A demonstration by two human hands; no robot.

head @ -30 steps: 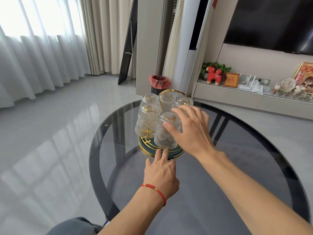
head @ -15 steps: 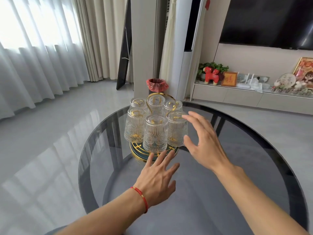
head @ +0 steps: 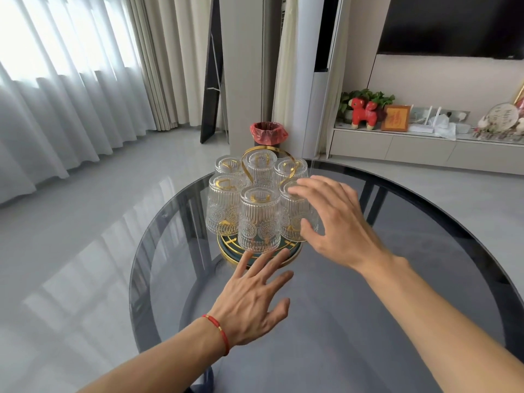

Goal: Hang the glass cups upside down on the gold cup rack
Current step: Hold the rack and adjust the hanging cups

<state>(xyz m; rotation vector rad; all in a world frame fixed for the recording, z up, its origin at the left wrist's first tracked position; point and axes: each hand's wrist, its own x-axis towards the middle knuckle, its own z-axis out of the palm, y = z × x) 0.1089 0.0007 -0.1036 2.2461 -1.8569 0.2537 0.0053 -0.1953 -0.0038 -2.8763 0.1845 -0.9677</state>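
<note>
The gold cup rack [head: 226, 246], with a round green and gold base and a gold loop handle, stands on the dark round glass table [head: 382, 279]. Several ribbed glass cups hang upside down on it; the front cup [head: 258, 219] faces me. My right hand [head: 337, 222] hovers with spread fingers just beside the right front cup [head: 292, 211], thumb near its lower rim, without gripping it. My left hand [head: 252, 299], with a red string on the wrist, lies open in front of the rack's base, fingertips at its edge.
A bin [head: 268, 134] with a red liner stands on the floor behind the table. A low cabinet [head: 397, 146] with ornaments runs along the right wall under a dark screen. Curtains fill the left side.
My right hand let go of the right front cup and drew back, fingers spreading. My left hand opened its fingers and eased back from the rack base. The view shifted slightly.
</note>
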